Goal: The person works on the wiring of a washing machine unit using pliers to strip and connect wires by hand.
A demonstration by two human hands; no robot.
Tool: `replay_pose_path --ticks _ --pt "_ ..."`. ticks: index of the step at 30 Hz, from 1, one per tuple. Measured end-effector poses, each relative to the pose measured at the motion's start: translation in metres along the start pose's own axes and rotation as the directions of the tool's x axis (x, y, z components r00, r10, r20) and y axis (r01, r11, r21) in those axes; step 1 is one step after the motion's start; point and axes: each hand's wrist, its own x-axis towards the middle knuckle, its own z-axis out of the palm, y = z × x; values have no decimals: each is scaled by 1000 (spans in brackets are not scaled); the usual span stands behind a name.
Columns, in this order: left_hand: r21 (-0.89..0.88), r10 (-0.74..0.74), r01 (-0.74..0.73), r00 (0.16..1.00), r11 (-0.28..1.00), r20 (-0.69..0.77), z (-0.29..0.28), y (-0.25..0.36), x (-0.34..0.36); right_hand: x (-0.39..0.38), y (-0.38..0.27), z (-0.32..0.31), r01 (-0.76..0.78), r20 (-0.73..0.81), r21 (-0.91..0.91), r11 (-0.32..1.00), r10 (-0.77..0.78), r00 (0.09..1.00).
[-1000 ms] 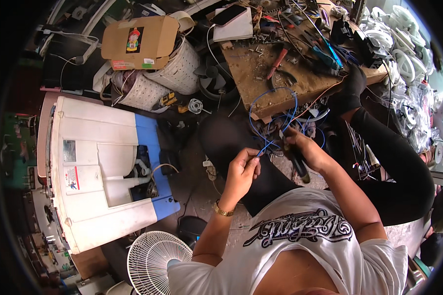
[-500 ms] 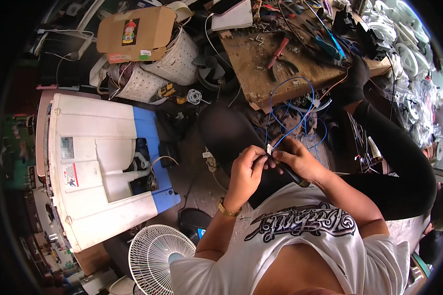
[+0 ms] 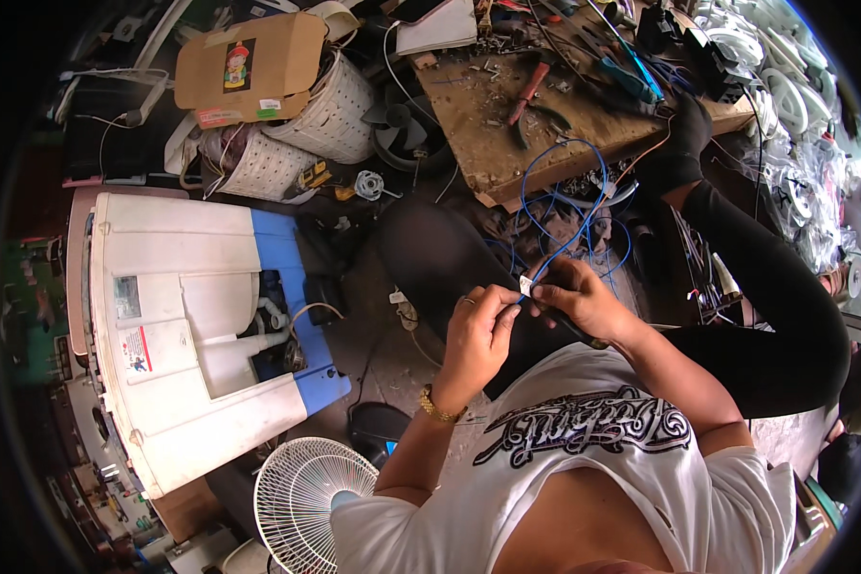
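Observation:
A blue cable (image 3: 568,242) runs down from a loose coil near the wooden bench into my two hands, which meet above my lap. My left hand (image 3: 478,330) is closed, thumb and forefinger pinching the cable near its lower end. Just beside it, my right hand (image 3: 588,301) has its fingers curled round the same cable. A small white tag (image 3: 526,285) sits on the cable between my fingertips. Some dark, handle-like thing (image 3: 584,335) lies under my right palm; its kind is mostly hidden by the fingers.
Ahead stands a wooden bench (image 3: 450,100) with red-handled pliers (image 3: 529,94) and scattered bits. A white and blue appliance casing (image 3: 177,383) lies at left, near a white fan (image 3: 306,497). White baskets (image 3: 340,115) hold a cardboard box (image 3: 249,72). Plastic-wrapped white parts (image 3: 794,105) pile up at right.
The white tag shows more plainly, with my right fingers shifted slightly upward beside it. My left hand keeps its pinch. The whole view has tilted a little.

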Motion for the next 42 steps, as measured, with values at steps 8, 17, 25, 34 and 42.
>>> replay_pose_path --ticks 8,17,25,34,42 --pt "-157 -177 182 983 971 46 4 -2 -11 3 -7 -15 -38 -45 -70 997 35 998" --pt "-140 -143 153 987 978 77 1 0 -11 12 -5 -34 103 -66 -171 980 -116 991" --pt "-219 -223 245 968 945 118 2 -3 -15 17 -21 -48 139 -147 -134 981 -159 976" --pt "-507 -345 398 917 764 201 5 -7 -21 10 -39 -88 94 -283 58 994 -74 956" --pt "-553 -198 446 871 704 450 32 -8 3 6 -34 -73 134 -262 -188 973 -181 948"
